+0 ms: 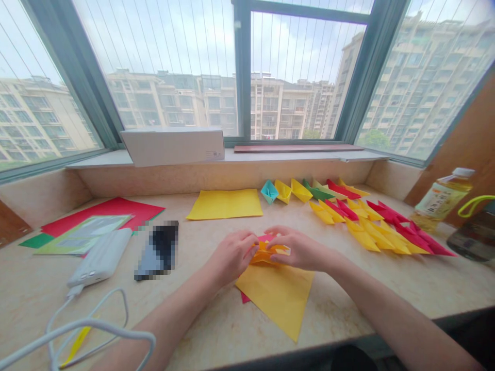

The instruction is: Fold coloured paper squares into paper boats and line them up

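My left hand [236,253] and my right hand [296,248] meet over the middle of the counter. Between them is a small folded orange paper [265,256], its layers pinched from either side by curled fingers; the fingers hide part of it. Under it lies a flat yellow paper sheet [282,299], one corner pointing toward me. A bit of red paper [245,298] shows beneath that sheet's left edge. Beyond my hands, a larger yellow sheet [224,204] rests on the counter.
Folded paper boats, including a blue one [269,191], and several yellow folded pieces [363,234] stand at right. A bottle [443,198] is farther right. Left are a phone [158,251], a white power bank [102,257], a cable [127,332] and red paper [108,214].
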### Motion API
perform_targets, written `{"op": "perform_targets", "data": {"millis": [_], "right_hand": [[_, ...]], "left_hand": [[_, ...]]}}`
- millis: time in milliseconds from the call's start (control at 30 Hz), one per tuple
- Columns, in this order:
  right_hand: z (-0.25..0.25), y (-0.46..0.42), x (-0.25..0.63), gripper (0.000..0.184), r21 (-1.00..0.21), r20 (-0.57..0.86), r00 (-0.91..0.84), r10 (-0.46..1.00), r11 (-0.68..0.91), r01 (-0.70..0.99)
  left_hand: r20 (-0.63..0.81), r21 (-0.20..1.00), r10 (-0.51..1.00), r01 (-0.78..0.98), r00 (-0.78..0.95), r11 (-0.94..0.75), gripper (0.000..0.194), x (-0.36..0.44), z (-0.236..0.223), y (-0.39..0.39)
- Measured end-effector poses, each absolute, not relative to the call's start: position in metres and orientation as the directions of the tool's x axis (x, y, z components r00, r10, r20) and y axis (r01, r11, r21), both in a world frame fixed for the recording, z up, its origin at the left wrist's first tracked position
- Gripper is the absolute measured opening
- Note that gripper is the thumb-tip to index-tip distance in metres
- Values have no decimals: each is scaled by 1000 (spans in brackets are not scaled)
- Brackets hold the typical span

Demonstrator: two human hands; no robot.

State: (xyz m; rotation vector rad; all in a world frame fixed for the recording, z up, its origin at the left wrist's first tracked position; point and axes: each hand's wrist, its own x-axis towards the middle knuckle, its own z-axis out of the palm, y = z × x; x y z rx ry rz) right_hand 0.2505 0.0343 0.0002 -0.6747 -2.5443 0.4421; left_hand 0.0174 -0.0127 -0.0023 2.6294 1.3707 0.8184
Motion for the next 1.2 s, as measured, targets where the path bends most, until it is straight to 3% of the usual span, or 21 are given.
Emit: {"op": "perform_targets", "data": {"millis": [300,533,933,1200], "right_hand": [[-7,32,235,14,-243,463,-744,482,876,417],[-6,29,231,11,-136,497,-754,430,896,422],[-8,28,227,11,-135,533,-729,429,894,427],[-5,27,223,12,-124,535,-681,500,843,523]], "left_hand": [[389,166,749,758,537,-630,16,24,-8,-10],[472,135,704,745,531,-653,17,25,-2,-13],[498,91,682,750,536,-656,14,24,-5,-10],[549,19,615,727,566,-686,14,14,0,-3]]}}
